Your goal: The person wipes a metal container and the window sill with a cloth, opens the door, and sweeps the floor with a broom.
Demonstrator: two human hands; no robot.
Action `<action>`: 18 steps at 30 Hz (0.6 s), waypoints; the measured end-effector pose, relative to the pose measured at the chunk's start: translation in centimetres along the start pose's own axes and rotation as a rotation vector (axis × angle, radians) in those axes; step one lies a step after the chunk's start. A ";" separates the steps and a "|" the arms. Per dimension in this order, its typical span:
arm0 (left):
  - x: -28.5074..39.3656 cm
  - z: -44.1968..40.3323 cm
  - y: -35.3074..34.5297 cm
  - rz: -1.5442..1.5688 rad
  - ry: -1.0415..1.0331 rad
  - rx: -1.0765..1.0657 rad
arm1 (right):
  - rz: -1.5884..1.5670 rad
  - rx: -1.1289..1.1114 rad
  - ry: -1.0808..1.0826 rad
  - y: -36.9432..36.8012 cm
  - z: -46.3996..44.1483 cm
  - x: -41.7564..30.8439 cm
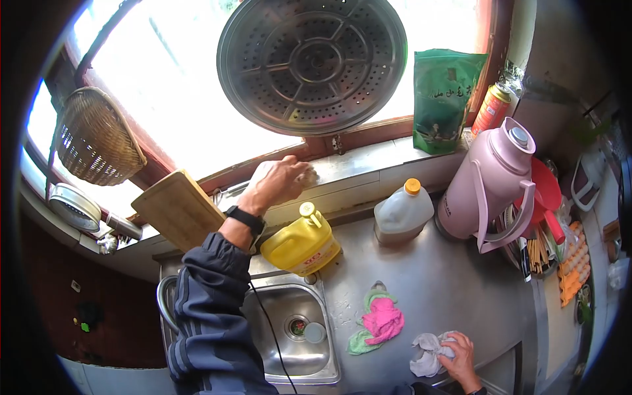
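Note:
My left hand reaches over the window ledge, its fingers closed round a small light brown thing that I cannot make out clearly. A yellow jug stands just below it, beside the sink. At the lower right, my right hand rests with its fingers closed on a whitish cloth lying on the steel counter. Pink and green cloths lie bunched to the left of it.
A clear jug with an orange cap and a pink thermos stand at the counter's back. A green pouch is on the ledge. A steamer tray hangs above, a basket and cutting board at left.

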State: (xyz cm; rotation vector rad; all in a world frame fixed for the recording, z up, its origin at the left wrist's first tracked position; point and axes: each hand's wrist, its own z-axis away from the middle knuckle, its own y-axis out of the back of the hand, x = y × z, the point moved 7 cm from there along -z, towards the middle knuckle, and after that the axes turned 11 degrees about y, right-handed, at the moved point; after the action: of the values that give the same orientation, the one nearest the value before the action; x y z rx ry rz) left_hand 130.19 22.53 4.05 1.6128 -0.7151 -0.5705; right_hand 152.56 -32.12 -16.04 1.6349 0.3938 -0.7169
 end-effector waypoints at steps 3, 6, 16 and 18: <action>-2.3 2.2 0.5 0.064 0.113 -0.004 | -0.006 0.009 0.017 0.3 -0.2 -0.3; -3.4 4.1 2.1 -0.067 0.126 0.005 | 0.000 0.020 0.012 0.2 -0.2 0.2; -4.8 6.0 1.3 -0.109 0.144 0.050 | 0.014 -0.083 -0.033 0.7 -0.2 -1.3; -4.5 7.0 3.1 -0.046 0.189 0.113 | 0.022 -0.062 -0.009 0.3 -0.5 -0.7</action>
State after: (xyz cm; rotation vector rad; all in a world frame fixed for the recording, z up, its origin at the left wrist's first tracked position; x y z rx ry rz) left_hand 121.72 20.76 5.87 1.7650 -0.5789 -0.4095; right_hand 152.30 -31.58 -15.33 1.5751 0.3872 -0.6890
